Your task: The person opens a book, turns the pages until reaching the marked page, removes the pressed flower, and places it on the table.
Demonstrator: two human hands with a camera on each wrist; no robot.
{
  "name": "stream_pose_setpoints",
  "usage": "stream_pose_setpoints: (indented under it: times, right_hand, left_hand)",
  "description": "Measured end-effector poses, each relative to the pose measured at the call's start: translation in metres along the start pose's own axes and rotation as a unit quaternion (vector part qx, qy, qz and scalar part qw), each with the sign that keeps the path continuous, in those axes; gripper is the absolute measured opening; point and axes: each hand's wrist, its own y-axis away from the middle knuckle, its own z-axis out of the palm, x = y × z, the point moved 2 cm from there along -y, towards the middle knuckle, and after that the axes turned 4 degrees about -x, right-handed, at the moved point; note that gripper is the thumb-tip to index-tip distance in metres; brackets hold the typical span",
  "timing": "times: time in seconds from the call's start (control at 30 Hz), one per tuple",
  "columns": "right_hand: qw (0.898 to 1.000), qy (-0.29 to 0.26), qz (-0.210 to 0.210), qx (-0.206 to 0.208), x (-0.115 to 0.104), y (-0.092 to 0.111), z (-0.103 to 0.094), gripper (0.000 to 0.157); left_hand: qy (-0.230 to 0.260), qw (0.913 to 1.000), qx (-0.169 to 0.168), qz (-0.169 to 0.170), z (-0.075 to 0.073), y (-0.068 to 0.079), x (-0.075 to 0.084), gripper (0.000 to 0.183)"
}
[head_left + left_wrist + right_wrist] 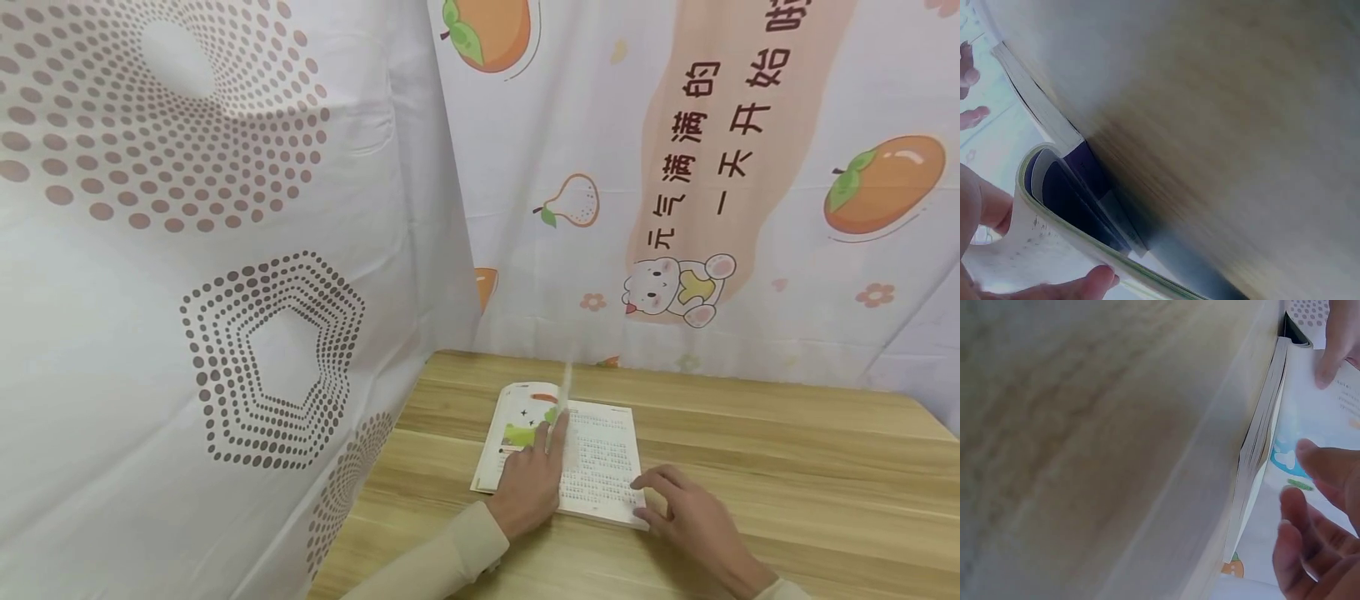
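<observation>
An open book (600,467) lies on the wooden table, with a coloured picture on its left page (517,417) and rows of print on the right one. My left hand (528,483) rests on the book near the middle fold, its index and middle fingers stretched forward. Beside those fingertips a blurred page (567,383) stands almost upright. In the left wrist view the thumb (1094,284) touches the left page close to its curved edge. My right hand (693,517) is at the right edge of the book; in the right wrist view its loosely bent fingers (1294,550) hold nothing.
The wooden table (787,467) extends to the right of the book. A white cloth with dotted patterns (285,358) hangs along the left side. Behind the table hangs a printed cloth (600,275) with fruit and a cartoon animal.
</observation>
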Motion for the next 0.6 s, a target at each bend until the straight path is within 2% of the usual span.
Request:
stream_pose_setpoints:
  times: [0.07,0.13,0.23,0.43,0.6]
  right_hand:
    - [1.000,0.012,0.006,-0.013,0.0017,0.0012,0.0015,0.038]
    - [0.999,0.033,0.002,-0.023,0.0030,0.0029,0.0029,0.037]
    - [0.998,0.052,-0.011,-0.037,0.0044,0.0058,0.0044,0.035]
    - [0.994,0.058,-0.042,-0.079,0.0071,0.0078,0.0064,0.030]
    - [0.994,0.058,-0.066,-0.069,0.0084,0.0060,0.0082,0.022]
  left_hand:
    - [0.018,0.9998,0.006,-0.006,-0.0010,-0.0010,-0.0013,0.093]
    - [0.025,0.9996,-0.003,-0.013,-0.0029,-0.0010,-0.0019,0.096]
    - [0.006,0.9992,-0.032,-0.021,-0.0037,0.0009,-0.0019,0.092]
    - [-0.029,0.9977,-0.054,-0.029,0.0005,0.0056,-0.0032,0.066]
    - [-0.048,0.9974,-0.044,-0.031,-0.0001,0.0049,-0.0078,0.049]
